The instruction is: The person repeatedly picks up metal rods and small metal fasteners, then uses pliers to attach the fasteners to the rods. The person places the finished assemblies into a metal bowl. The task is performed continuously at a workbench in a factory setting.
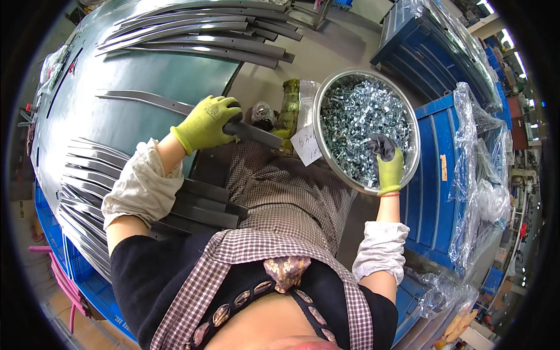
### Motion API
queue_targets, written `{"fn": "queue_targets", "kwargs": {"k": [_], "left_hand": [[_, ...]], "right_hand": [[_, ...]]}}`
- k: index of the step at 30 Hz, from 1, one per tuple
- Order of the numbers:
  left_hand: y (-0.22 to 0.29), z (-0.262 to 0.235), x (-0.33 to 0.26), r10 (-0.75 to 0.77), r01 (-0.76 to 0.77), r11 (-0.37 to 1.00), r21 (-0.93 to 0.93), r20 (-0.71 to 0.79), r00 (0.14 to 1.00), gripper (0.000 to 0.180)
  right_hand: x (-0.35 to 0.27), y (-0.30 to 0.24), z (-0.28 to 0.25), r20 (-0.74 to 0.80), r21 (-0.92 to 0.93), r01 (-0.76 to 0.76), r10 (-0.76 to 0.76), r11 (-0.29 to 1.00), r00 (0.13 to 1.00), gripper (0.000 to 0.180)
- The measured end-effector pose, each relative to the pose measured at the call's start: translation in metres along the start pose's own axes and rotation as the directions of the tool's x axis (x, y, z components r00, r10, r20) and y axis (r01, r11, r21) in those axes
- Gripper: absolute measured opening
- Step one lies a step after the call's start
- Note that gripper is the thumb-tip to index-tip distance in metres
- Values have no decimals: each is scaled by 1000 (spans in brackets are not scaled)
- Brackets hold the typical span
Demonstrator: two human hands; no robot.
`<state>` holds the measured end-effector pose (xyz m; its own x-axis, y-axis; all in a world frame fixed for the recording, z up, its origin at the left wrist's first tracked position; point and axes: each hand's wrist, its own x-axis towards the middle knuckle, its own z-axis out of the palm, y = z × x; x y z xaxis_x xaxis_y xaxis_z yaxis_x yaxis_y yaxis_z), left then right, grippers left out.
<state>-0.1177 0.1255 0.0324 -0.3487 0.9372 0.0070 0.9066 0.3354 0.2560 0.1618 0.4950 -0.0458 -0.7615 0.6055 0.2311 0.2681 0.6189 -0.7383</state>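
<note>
My left hand (208, 123), in a yellow-green glove with dark fingertips, is closed around a long dark strip (261, 136). One end of the strip sticks out past my fingers over my lap; the other lies across the green tabletop (157, 73). On my right, a round metal bowl (415, 140) is heaped with small shiny metal clips (359, 111). My right hand (387, 163), gloved alike, reaches in at the bowl's near right side. Its dark fingers are bunched together against the clips; whatever is between them is too small to make out.
Many dark strips (204, 29) lie fanned at the table's far end, and another stack (87, 175) lies by my left forearm. Blue metal bins (431, 175) with clear plastic wrap (481, 186) stand to the right. A paper tag (306, 145) lies beside the bowl.
</note>
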Motion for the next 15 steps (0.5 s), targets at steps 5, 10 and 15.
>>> {"fn": "queue_targets", "kwargs": {"k": [5, 10, 15], "left_hand": [[58, -10, -17, 199, -220, 967, -130, -152, 968, 50], [87, 9, -25, 383, -413, 897, -159, -185, 905, 58], [81, 14, -38, 361, -382, 910, -163, -145, 921, 42]], "right_hand": [[-38, -56, 34, 235, 614, -307, 203, 727, 951, 22], [-72, -138, 94, 696, 676, -591, -117, 440, 708, 34], [-90, -144, 116, 724, 673, -621, -184, 403, 665, 38]]}}
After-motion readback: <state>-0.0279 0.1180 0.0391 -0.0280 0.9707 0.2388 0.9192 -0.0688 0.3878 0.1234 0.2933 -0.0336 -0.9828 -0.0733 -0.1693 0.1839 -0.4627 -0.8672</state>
